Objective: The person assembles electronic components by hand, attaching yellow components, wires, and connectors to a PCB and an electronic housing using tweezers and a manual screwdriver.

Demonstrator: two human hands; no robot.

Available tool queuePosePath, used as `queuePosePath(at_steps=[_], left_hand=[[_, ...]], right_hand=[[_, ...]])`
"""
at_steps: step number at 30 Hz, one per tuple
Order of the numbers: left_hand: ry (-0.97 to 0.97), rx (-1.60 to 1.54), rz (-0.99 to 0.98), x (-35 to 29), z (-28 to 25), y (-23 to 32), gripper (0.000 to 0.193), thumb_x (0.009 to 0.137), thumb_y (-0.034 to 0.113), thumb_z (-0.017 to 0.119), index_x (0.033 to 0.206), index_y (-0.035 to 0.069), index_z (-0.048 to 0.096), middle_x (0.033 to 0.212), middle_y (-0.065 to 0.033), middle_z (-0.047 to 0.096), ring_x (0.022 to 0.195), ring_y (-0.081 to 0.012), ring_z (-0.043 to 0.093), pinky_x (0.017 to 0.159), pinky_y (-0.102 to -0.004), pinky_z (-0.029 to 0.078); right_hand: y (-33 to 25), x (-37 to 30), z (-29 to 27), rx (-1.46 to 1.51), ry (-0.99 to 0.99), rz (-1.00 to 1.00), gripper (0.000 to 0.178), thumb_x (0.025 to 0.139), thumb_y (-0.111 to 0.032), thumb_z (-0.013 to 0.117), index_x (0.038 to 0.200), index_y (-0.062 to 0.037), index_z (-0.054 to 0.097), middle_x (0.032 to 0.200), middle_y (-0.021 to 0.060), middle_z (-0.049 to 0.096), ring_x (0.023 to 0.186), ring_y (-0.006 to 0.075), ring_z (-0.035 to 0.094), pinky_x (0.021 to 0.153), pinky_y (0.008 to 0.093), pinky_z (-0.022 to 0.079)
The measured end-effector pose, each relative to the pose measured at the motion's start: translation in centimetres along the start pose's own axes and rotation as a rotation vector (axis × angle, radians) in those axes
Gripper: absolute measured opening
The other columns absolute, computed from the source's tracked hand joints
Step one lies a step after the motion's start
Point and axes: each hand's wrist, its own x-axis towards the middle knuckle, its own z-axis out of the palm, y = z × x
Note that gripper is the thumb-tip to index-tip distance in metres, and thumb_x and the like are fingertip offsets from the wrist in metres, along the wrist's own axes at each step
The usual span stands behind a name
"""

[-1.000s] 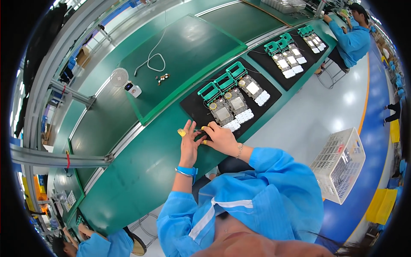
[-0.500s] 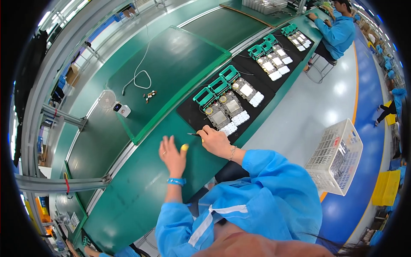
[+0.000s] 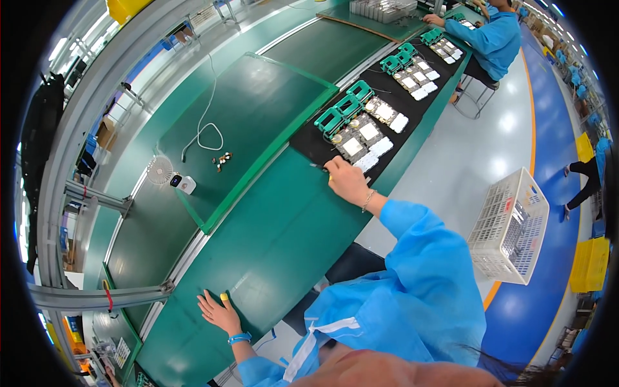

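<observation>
My right hand [image 3: 348,181] is closed at the near end of a black mat [image 3: 307,146], its fingertips by the mat's edge. From the fingers pokes the short tip of slim dark tweezers [image 3: 314,166], mostly hidden by the hand. Just beyond, several grey circuit boards [image 3: 353,148] with white pads lie in a row on the mat, joined to green frames [image 3: 330,120]. My left hand [image 3: 220,315] rests spread on the green bench [image 3: 271,235] at the lower left. It holds nothing, and its thumb wears a yellow finger cover.
A small white fan [image 3: 183,184], a looped pale cable [image 3: 211,137] and a few small parts [image 3: 223,160] lie on the bench's far side. More boards [image 3: 416,77] line the mat towards a seated co-worker [image 3: 490,35]. A white basket [image 3: 506,226] stands right.
The mat and its boards have shifted up and right, away from me. My right hand has moved the same way, to the mat's edge. My left hand has dropped back towards the lower left.
</observation>
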Motion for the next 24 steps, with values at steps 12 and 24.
queuePosePath(at_steps=[12,24], left_hand=[[0.013,0.039,0.002,0.4,-3.2,-10.9,0.056,0.092,0.04,0.048,0.141,0.015,0.034,0.15,-0.0098,0.024,0.137,-0.0314,0.022,0.11,-0.0506,0.016],[0.014,0.027,0.0,0.3,-4.9,-9.8,0.055,0.094,0.037,0.045,0.142,0.014,0.032,0.149,-0.0107,0.024,0.137,-0.0303,0.022,0.111,-0.0475,0.015]], right_hand=[[-2.2,0.5,0.4,-0.23,0.036,0.256,0.019,0.08,-0.008,0.059,0.094,-0.0098,0.047,0.088,0.0109,0.048,0.067,0.0295,0.059,0.055,0.0405,0.049],[-11.2,-1.0,2.2,0.195,-0.203,-0.253,0.021,0.079,-0.017,0.065,0.096,-0.0108,0.054,0.085,0.006,0.055,0.066,0.0245,0.06,0.055,0.0355,0.048]])
